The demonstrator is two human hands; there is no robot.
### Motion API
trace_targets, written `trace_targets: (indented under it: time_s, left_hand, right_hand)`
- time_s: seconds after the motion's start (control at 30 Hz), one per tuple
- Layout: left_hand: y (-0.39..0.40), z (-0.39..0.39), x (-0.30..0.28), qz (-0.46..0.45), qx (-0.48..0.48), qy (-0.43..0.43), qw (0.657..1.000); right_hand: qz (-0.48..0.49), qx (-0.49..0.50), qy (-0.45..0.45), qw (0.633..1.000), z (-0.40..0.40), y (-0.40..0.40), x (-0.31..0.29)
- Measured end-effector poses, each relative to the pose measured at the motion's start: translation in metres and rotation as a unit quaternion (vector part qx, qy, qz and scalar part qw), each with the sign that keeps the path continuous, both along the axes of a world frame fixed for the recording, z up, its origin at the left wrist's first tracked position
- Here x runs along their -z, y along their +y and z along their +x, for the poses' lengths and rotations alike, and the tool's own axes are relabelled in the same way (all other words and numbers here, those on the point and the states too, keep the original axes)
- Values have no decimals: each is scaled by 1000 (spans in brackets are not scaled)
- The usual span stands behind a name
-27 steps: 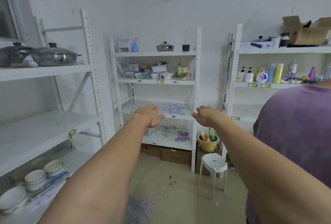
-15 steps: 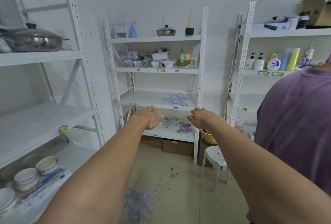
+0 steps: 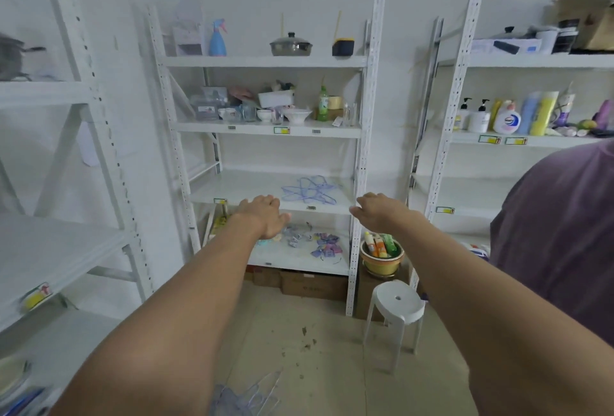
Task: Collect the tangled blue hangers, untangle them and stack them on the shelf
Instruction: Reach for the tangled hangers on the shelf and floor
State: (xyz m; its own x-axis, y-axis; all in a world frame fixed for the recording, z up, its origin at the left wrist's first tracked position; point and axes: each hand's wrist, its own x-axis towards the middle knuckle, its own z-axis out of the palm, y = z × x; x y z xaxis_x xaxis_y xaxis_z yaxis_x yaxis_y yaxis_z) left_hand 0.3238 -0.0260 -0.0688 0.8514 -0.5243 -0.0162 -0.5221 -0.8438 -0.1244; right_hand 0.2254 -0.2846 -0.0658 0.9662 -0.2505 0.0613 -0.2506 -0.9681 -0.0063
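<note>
Loosely relaxed, empty fingers (image 3: 282, 216) on the left hand (image 3: 265, 216) and right hand (image 3: 378, 211), both arms held out toward the white shelf (image 3: 265, 204), touching nothing. Tangled blue hangers (image 3: 310, 190) lie on its middle board just beyond the hands; a second blue tangle (image 3: 246, 397) sits on the floor (image 3: 315, 349) below. Yellow stickers (image 3: 281, 130) mark the shelf edges, print too blurred to read.
</note>
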Motion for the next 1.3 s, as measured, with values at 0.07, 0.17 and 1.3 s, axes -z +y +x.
trace_targets:
  time_s: [0.07,0.17,1.3]
  left_hand:
    - [-15,24,9,13,9,9,1000]
    - [-36,75,20,20,7,16,1000]
    - [-249,666,141,-45,-55,134,988]
  right_hand:
    - [-6,4,20,1000,26,-6,8]
    - [-10,10,31,999,70,-25,16]
    - [44,-67,117,990,681,-218,103]
